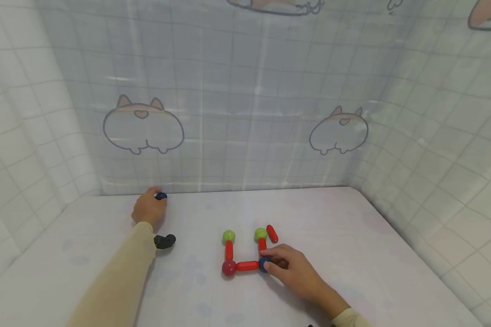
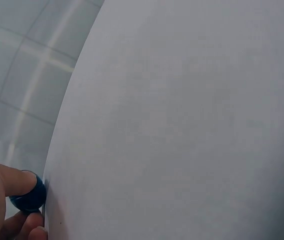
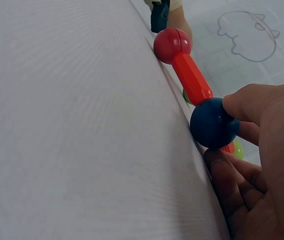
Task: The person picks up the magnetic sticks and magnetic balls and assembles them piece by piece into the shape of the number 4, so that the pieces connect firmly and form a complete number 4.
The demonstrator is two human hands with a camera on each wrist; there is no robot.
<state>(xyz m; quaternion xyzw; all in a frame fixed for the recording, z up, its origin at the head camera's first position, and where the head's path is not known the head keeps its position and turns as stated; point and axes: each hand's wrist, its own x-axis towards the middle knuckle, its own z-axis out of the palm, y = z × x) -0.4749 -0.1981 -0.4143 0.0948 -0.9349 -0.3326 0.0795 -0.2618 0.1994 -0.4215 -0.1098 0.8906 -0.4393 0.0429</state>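
At the table's far left, my left hand (image 1: 149, 208) pinches a dark blue ball (image 1: 161, 196) between thumb and fingers. The left wrist view shows that blue ball (image 2: 29, 192) close to the table's back edge. My right hand (image 1: 292, 270) grips another blue ball (image 1: 264, 264), the right corner of a U-shaped build. A red rod (image 1: 247, 266) links this ball to a red ball (image 1: 229, 268). From the red ball a second red rod (image 1: 229, 250) runs back to a green ball (image 1: 228, 236). Another green ball (image 1: 260, 234) ends the right side, on a partly covered red rod.
A loose red rod (image 1: 272, 233) lies just right of the right green ball. A dark wrist camera (image 1: 165, 241) sticks out from the left sleeve. Behind the white table (image 1: 319, 218) hangs a gridded curtain (image 1: 245, 136) with cartoon animals, which also encloses both sides.
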